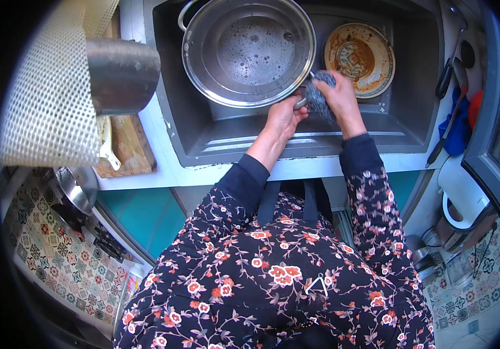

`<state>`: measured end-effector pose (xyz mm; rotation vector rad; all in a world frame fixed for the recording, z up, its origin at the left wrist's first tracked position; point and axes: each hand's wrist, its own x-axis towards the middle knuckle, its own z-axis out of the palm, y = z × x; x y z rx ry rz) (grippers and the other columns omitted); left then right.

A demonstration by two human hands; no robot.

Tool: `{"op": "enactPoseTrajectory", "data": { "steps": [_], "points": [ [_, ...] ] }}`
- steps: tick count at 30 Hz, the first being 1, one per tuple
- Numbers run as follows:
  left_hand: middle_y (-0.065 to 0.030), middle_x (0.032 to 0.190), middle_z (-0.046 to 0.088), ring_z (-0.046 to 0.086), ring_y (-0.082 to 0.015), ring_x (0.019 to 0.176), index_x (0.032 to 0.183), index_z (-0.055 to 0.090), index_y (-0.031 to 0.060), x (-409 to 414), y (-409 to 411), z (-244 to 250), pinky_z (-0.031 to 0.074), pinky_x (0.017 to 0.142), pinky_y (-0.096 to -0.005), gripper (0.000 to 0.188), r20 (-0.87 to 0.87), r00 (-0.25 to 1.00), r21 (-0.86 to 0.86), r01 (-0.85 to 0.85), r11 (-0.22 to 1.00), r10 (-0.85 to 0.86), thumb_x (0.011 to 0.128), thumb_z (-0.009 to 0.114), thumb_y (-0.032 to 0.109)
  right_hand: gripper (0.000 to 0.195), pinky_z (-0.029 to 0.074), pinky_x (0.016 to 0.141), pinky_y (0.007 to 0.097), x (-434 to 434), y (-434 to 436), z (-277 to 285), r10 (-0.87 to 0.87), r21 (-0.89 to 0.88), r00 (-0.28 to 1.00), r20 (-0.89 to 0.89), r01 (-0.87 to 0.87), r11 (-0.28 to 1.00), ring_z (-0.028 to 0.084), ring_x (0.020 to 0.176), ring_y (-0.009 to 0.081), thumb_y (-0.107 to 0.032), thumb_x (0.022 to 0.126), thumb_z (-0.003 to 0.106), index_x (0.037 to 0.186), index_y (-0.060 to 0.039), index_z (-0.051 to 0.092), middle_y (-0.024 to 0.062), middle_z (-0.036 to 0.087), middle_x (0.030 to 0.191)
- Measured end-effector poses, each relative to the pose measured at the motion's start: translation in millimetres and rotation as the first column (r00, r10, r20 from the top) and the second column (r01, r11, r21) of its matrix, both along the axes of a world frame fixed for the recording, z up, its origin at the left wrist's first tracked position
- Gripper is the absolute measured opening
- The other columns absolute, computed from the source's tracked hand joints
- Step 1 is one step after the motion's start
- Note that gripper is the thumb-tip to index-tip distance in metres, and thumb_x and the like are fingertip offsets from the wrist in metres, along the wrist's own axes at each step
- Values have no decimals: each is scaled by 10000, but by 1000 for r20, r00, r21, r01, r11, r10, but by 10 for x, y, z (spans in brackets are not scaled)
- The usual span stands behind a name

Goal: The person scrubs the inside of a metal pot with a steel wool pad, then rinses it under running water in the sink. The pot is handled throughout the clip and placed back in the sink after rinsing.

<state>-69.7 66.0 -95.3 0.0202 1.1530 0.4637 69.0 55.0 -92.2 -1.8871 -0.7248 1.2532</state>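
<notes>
A wide stainless-steel pot (pixel 200 65) sits in the left part of the dark sink (pixel 416 78), with bubbly liquid (pixel 256 52) over its bottom. My left hand (pixel 281 114) grips the pot by its near-side loop handle (pixel 301 103), fingers curled around it. In my right hand (pixel 345 99) is a grey metal-wool scrubber (pixel 319 98), pressed close against that handle and the pot's outer side. To the right, beyond my right hand, lies a patterned plate (pixel 384 80) smeared with orange-brown sauce. Part of the handle is hidden by the scrubber and my fingers.
At the left, a metal cylinder (pixel 123 76) juts out beside a white mesh sheet (pixel 49 100). Under it is a wooden cutting board (pixel 132 148) with a light-handled utensil (pixel 108 146). Long-handled utensils (pixel 451 111) and a blue cloth (pixel 453 131) lie along the right counter.
</notes>
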Motion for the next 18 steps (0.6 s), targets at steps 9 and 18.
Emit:
{"op": "enactPoseTrajectory", "data": {
  "steps": [9,18],
  "points": [
    [-37,717,555,507,-103,565,928,524,78,28,15,-13,439,540,-249,87,19,1000,-12,18,1000,-18,843,507,73,256,481,587,235,43,114,58,-230,-172,880,-415,172,970,598,647,118,-98,748,633,946,50,565,91,629,790],
    [-113,772,612,554,-102,603,1001,481,75,0,79,26,452,559,-233,139,19,998,18,67,998,-67,865,486,103,373,477,651,225,131,-197,394,-340,-121,850,-401,319,940,592,739,109,-203,815,614,1091,25,510,72,612,878]
  ]
}}
